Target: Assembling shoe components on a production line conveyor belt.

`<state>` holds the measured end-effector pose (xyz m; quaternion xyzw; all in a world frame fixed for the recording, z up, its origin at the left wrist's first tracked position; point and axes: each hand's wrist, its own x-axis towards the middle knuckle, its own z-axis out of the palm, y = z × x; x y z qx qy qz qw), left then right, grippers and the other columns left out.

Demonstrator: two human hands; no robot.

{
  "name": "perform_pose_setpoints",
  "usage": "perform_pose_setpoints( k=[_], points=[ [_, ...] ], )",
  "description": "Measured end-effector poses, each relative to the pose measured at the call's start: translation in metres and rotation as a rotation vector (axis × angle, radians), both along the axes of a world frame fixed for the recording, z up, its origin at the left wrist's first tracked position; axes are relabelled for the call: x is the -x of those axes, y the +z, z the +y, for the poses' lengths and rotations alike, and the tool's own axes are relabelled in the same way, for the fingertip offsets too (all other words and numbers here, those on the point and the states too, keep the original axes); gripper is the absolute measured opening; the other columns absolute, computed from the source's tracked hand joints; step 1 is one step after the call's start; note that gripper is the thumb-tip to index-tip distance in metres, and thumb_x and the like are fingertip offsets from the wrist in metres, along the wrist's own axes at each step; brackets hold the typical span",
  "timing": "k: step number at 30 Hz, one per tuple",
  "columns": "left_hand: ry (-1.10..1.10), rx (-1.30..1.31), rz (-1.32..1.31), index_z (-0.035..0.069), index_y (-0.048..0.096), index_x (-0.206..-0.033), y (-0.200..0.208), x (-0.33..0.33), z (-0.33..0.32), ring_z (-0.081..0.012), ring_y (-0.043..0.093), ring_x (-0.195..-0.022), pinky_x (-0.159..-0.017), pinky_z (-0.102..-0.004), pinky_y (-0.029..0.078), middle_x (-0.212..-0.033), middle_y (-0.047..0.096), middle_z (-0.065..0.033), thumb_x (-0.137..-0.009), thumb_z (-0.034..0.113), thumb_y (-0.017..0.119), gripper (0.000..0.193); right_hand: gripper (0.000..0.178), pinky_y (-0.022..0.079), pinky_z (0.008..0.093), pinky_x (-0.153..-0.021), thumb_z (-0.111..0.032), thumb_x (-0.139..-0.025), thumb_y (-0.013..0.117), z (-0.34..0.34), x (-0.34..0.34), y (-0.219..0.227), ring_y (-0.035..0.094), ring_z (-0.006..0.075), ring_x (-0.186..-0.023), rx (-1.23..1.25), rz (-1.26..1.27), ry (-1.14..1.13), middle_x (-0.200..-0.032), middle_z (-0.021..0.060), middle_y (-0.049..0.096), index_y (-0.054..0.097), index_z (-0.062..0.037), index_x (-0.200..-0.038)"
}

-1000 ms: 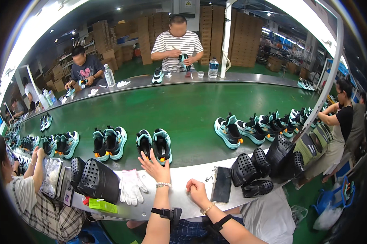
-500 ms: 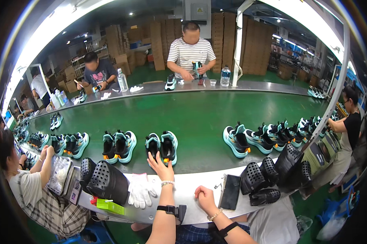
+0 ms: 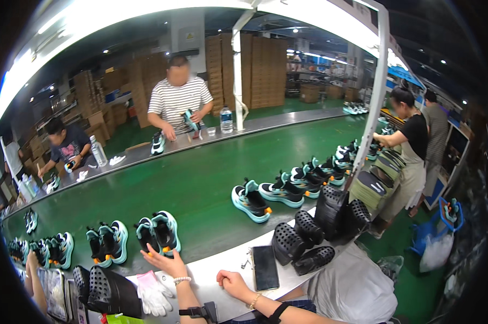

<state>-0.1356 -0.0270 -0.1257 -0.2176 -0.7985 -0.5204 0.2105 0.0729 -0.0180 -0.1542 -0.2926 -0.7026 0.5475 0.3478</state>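
My left hand (image 3: 165, 261) reaches over the near edge of the green belt, fingers spread. Its fingertips are at the heels of a pair of black and turquoise sneakers (image 3: 168, 233) with orange heel tabs; whether they touch is hard to tell. My right hand (image 3: 234, 283) rests at the white ledge (image 3: 211, 267), its fingers curled in a loose fist with nothing visible in it. A dark phone (image 3: 265, 268) lies just right of that hand. Another sneaker pair (image 3: 114, 241) stands left of my left hand, and a single sneaker (image 3: 250, 202) heads a row to the right.
Black perforated clogs (image 3: 289, 242) stand on the ledge at right. White gloves (image 3: 155, 294) and more black clogs (image 3: 111, 291) lie at left. A white post (image 3: 376, 70) rises at right. Across the green belt (image 3: 201, 178), a person in a striped shirt (image 3: 180, 97) handles a sneaker.
The view has swung to the right, so the scene sits farther left and lower. My left hand stays by the same sneaker pair, its fingers now lower at the heels. My right hand remains curled.
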Motion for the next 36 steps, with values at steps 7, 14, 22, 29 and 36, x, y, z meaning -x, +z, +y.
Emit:
perform_pose_setpoints(
  k=[7,14,22,29,36],
  points=[
    [-0.025,-0.016,-0.009,0.014,0.026,-0.147,-0.01,0.003,0.003,-0.0405,0.015,-0.142,-0.115,-0.0493,0.018,-0.155,0.012,-0.0215,-0.065,-0.002,0.074,0.096,0.02,0.046,0.0266,-0.064,0.005,-0.079,0.04,0.0,-0.001,0.002,0.055,0.0137,-0.064,0.005,-0.031,0.04,-0.067,0.0058,0.058,0.058,-0.0006,-0.085],
    [-0.003,-0.075,0.074,0.013,0.029,-0.146,-0.009,0.004,0.002,-0.0409,0.016,-0.141,-0.114,-0.0511,0.017,-0.154,0.014,-0.0207,-0.065,-0.002,0.073,0.093,0.019,0.047,0.0313,-0.064,0.002,-0.079,0.04,0.0,-0.003,0.005,0.059,0.0196,-0.064,-0.026,-0.047,0.012,-0.067,0.008,0.059,0.058,-0.0025,-0.085],
    [0.035,-0.038,0.043,0.013,0.031,-0.143,-0.008,-0.003,0.003,-0.041,0.015,-0.141,-0.115,-0.053,0.015,-0.154,0.014,-0.0195,-0.066,-0.002,0.073,0.089,0.018,0.047,0.0352,-0.063,-0.001,-0.081,0.04,0.001,-0.007,0.007,0.06,0.0248,-0.064,-0.06,-0.062,0.003,-0.066,0.01,0.06,0.058,-0.0039,-0.085],
    [0.046,-0.047,0.073,0.01,0.034,-0.141,-0.007,0.002,-0.003,-0.0409,0.014,-0.142,-0.114,-0.0528,0.015,-0.154,0.014,-0.021,-0.068,-0.003,0.069,0.082,0.018,0.048,0.0365,-0.065,-0.003,-0.081,0.042,-0.001,0.0,0.001,0.062,0.0275,-0.066,-0.055,-0.084,0.012,-0.068,0.0115,0.061,0.059,-0.0045,-0.086],
    [-0.034,-0.214,0.158,0.005,0.042,-0.132,0.007,-0.001,-0.005,-0.0429,0.019,-0.14,-0.113,-0.051,0.021,-0.15,0.019,-0.0256,-0.071,-0.004,0.062,0.064,0.02,0.048,0.0275,-0.061,0.005,-0.079,0.042,-0.002,0.001,0.007,0.06,0.0137,-0.065,-0.044,-0.066,-0.055,-0.068,0.0077,0.063,0.061,-0.0004,-0.082]
  ],
)
